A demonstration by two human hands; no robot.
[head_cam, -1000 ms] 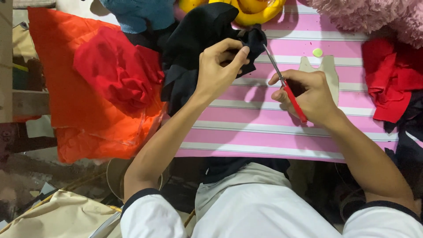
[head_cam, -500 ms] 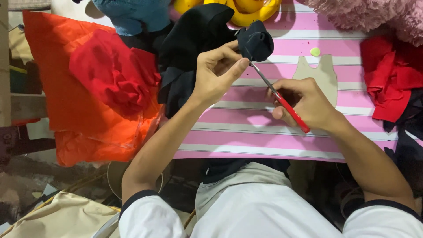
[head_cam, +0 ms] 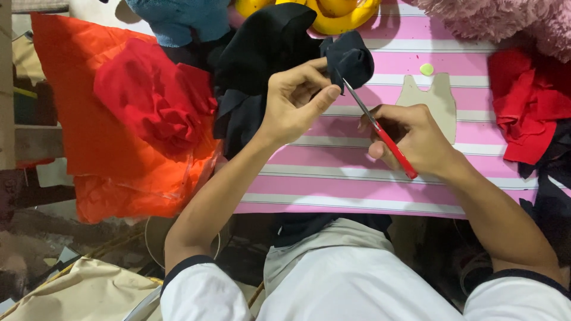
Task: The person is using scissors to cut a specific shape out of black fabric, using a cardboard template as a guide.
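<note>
Far out to the left of the left hand lies a crumpled sheet of orange fabric (head_cam: 77,119), with a bunched heap of red cloth (head_cam: 151,98) resting on top of it. Just left of that hand, a pile of black fabric (head_cam: 256,65) spreads upward, and above it sits a blue-green fuzzy piece (head_cam: 178,21). The left hand (head_cam: 294,104) is curled, thumb and forefinger pinched on the lower edge of a small, folded piece of dark navy cloth (head_cam: 351,59), which it holds raised over the pink-and-white striped table cover (head_cam: 357,172). Above the cloth, at the top edge, lies a yellow rounded object (head_cam: 333,15). The right hand (head_cam: 413,139) is closed around the handles of red-handled scissors (head_cam: 380,131), whose thin blades point up and left and meet the navy cloth right beside the left thumb. Just past the right hand lie a beige cut-out pattern shaped like a vest (head_cam: 431,98) and a small pale green dot (head_cam: 426,69). Further right is a heap of red cloth scraps (head_cam: 526,110) below pink fluffy material (head_cam: 505,21).
</note>
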